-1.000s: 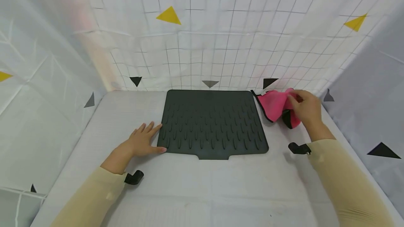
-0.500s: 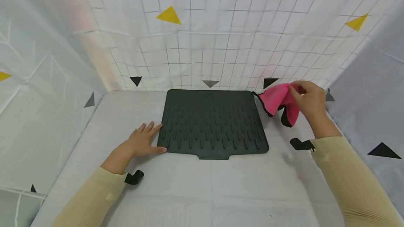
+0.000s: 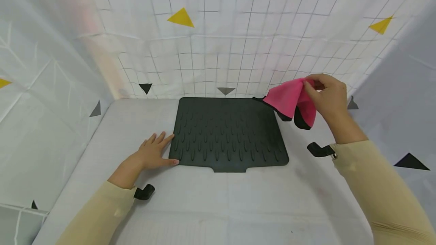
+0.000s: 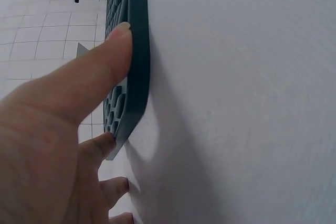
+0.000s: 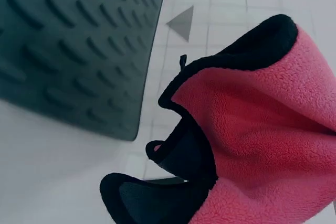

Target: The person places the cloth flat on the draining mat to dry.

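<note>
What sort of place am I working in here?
Probably a small screened-off work booth, perhaps set up for recording: a white tabletop backed by a grid-patterned white sheet, with yellow triangles and black triangles around it like markers.

Mat [image 3: 225, 135] left of cloth [image 3: 287, 96]

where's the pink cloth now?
Head view, right of centre: pink cloth hangs from the right hand, hiding the far right corner of the dark mat.

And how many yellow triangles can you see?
3 in the head view: a yellow triangle above the mat, one at upper right, one cut off at the left edge. Others may be hidden.
</note>
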### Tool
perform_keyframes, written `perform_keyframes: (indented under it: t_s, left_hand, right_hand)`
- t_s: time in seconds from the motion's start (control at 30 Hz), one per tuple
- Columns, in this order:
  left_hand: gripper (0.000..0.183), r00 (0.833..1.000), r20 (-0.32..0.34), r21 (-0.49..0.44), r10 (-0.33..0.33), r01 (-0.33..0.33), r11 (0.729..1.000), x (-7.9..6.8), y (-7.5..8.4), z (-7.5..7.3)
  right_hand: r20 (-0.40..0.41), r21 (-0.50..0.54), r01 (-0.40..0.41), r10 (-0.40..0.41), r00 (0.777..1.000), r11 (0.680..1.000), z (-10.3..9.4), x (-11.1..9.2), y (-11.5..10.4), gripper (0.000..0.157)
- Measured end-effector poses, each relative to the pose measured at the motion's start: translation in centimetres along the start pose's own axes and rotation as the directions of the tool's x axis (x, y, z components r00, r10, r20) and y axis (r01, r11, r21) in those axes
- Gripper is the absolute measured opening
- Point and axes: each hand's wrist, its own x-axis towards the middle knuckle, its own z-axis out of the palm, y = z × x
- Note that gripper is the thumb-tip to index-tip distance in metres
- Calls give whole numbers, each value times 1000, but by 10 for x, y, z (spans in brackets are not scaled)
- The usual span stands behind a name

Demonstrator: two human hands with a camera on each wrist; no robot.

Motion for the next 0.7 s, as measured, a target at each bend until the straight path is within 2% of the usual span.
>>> perform_keyframes:
  t_s: [0.33, 0.7]
  left_hand:
    - [104, 1000, 3, -4, -14, 14, 1000, 0, 1, 0]
    - [104, 1000, -4, 3, -4, 4, 1000, 0, 5, -1]
  right_hand:
    - [12, 52, 60, -61, 998, 997, 24, 12, -33, 19]
    - [63, 142, 79, -89, 994, 987, 53, 10, -68, 16]
